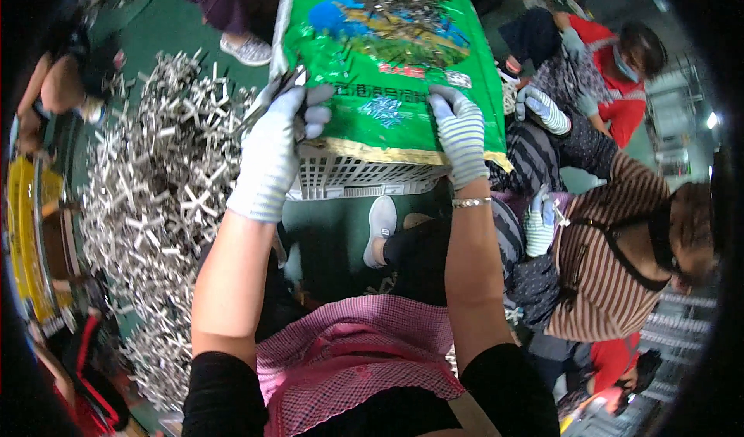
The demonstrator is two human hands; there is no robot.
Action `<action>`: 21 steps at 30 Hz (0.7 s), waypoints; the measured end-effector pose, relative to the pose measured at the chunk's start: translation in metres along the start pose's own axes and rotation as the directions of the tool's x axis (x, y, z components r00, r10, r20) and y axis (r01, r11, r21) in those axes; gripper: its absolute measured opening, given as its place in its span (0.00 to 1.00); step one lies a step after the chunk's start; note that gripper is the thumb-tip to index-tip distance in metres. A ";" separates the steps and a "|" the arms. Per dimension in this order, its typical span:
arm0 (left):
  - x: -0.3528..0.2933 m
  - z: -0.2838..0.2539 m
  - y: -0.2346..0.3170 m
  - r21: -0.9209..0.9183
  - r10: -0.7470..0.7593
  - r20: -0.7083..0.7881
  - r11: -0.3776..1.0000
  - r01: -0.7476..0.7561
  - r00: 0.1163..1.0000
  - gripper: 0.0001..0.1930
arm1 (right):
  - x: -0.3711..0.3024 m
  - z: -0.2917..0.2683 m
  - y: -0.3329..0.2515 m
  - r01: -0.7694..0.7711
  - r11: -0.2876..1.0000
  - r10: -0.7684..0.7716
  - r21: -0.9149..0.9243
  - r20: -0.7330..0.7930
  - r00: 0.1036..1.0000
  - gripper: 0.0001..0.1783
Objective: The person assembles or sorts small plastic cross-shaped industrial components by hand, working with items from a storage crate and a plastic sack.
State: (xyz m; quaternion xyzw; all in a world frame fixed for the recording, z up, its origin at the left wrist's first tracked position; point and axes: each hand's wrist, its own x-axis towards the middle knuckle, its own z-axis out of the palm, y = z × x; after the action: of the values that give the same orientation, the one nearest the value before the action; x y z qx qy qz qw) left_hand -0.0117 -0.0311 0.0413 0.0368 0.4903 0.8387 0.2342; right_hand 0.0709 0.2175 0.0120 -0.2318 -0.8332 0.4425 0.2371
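Note:
A green printed sack (356,65) lies flat on top of a white plastic crate (364,177). My left hand (275,146), in a white glove with grey fingers, is closed at the sack's near left corner. Grey metal pieces (267,100) show beside its fingertips; its exact hold is partly hidden. On the sack's near right part, my right hand (463,136) in a striped glove has its fingers bent and pressed together; what they hold, if anything, is too small to make out. Between the hands is a small cluster of bluish bits (382,112). Farther back lies a heap of dark metal pieces (403,3).
A large pile of star-shaped metal parts (163,197) covers the floor to my left. Close on my right sits a co-worker in a striped top (612,259) with gloved hands. Another person in red (620,80) is beyond. A yellow crate (31,235) stands far left.

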 end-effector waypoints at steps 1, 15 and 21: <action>0.001 0.004 0.001 0.007 0.018 0.002 1.000 -0.018 1.000 0.16 | 0.001 -0.003 0.010 -0.029 0.993 0.038 -0.116 0.069 0.997 0.11; 0.015 0.006 0.000 -0.065 -0.005 -0.057 0.998 0.001 0.998 0.16 | 0.015 0.030 0.011 0.104 0.841 0.041 -0.532 0.254 0.966 0.12; 0.015 0.010 -0.004 -0.034 -0.005 -0.042 0.999 0.004 0.999 0.17 | 0.021 0.036 0.003 0.249 0.603 0.061 -0.758 0.355 0.933 0.13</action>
State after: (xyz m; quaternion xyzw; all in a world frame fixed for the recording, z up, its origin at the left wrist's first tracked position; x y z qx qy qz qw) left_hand -0.0209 -0.0155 0.0407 0.0141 0.4807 0.8470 0.2265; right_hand 0.0334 0.2091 -0.0042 -0.1862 -0.9812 0.0478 -0.0166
